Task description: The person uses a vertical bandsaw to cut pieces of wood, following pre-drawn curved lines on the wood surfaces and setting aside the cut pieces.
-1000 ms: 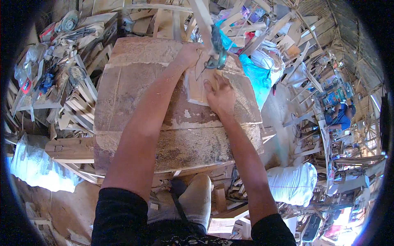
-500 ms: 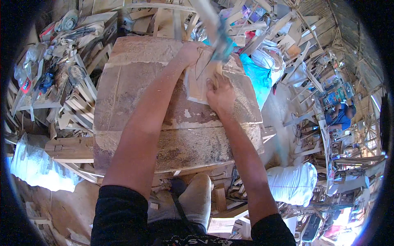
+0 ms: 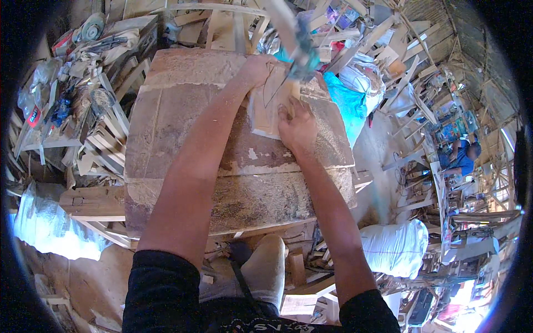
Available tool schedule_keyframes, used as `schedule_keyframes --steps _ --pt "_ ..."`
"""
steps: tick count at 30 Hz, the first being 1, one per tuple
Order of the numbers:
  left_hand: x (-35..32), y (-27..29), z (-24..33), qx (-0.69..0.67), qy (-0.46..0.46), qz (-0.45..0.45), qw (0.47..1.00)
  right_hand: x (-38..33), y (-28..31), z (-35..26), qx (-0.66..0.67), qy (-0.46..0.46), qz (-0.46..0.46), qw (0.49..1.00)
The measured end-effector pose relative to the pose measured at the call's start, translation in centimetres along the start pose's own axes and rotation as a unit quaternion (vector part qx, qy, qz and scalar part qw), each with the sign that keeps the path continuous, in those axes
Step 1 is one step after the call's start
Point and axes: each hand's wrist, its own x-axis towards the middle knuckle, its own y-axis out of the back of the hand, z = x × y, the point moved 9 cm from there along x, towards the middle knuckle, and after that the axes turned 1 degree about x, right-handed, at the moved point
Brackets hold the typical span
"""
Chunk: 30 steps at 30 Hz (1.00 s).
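A pale wooden board (image 3: 265, 114) with dark curved lines drawn on it lies flat on a worn, sawdust-covered wooden table (image 3: 194, 144). Gripping its far left edge is my left hand (image 3: 260, 71), its fingertips partly hidden. My right hand (image 3: 298, 125) presses on the board's near right side with curled fingers. Just beyond the board, a blurred saw arm (image 3: 284, 22) slants down from above, ending in a teal part (image 3: 304, 64) at the board's far right corner. The blade cannot be made out.
Offcuts and scraps (image 3: 102, 105) are heaped on the left. More wood pieces and a turquoise sheet (image 3: 345, 102) lie beyond the table at the right. A white sack (image 3: 395, 247) stands at the near right. Farther right, a person in blue (image 3: 461, 158) sits among timber.
The board and my right hand have shifted very slightly to the left. My left hand keeps almost the same place.
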Motion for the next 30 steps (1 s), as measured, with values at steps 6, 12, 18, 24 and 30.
schedule_keyframes --steps 6,12,18,24,30 --pt "0.2 -0.3 0.4 0.032 0.017 -0.034 0.999 0.0 -0.1 0.2 -0.008 -0.008 0.003 1.000" --pt "0.1 0.6 0.7 0.043 0.028 -0.059 0.997 0.2 -0.3 -0.2 0.003 0.008 0.012 1.000" --pt "0.3 -0.1 1.1 0.090 0.042 -0.091 0.991 0.1 -0.4 0.7 -0.011 -0.007 0.012 1.000" --pt "0.9 -0.2 0.2 0.019 -0.004 -0.030 0.999 0.3 -0.7 0.3 -0.005 -0.013 0.008 1.000" --pt "0.8 -0.1 -0.1 0.028 -0.010 -0.015 0.999 0.4 -1.1 0.6 -0.010 -0.022 -0.004 1.000"
